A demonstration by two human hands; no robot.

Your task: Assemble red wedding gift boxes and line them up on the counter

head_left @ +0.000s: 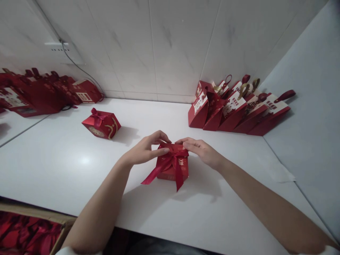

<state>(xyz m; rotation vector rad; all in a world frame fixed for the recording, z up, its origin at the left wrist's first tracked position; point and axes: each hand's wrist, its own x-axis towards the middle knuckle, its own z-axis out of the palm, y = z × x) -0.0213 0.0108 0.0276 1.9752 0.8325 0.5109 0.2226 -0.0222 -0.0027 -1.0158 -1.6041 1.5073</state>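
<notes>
A small, squarish red card gift box with pale printing (170,171) is set on the smooth white tabletop (148,219), between both hands. A glossy crimson ribbon (179,177) is tied in a bow across its top, the two tails hanging toward the near edge. The left hand (145,149) is arched at the far left corner, its thumb laid over the top beside the bow; the right hand (204,152) is held at the far right corner, thumb and fingers close together by a ribbon loop. Whether anything is pinched cannot be told, as the fingertips are partly hidden. The box is judged light and fairly stiff, though easily dented by pressure; the ribbon is probably soft and slippery. It would best be held low by opposite side walls, so that the bow is not pulled.
</notes>
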